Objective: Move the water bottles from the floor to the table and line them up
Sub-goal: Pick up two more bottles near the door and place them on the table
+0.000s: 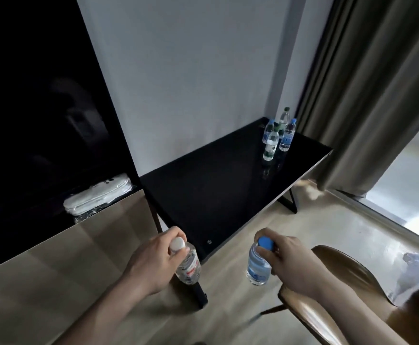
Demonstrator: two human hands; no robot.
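A: What are the hands holding?

B: The left hand [157, 255], at lower centre-left, is gripping a white-capped bottle [187, 263] by the neck, fingers [176, 232] curling round just under the cap. The bottle is tilting, its base hanging over the near corner of the tabletop [211, 185].

A: And the other one?

B: The right hand [289, 257], at lower centre-right, is pinching a blue-capped bottle [258, 266] at the cap, fingers curled tight round it. That bottle is hanging nearly upright over the floor [228, 312], just off the tabletop's near edge.

A: Anything standing on the tabletop?

B: Four bottles [278, 136] are clustering at its far end, in the upper right of the frame, close beside a grey curtain [367, 95]. Some are wearing blue caps, some dark ones; whether they are touching I cannot tell.

A: What else is showing?

B: A wooden chair [328, 305] is sitting at lower right, under the right forearm, and folded white cloth [99, 197] is lying on a dark shelf at left
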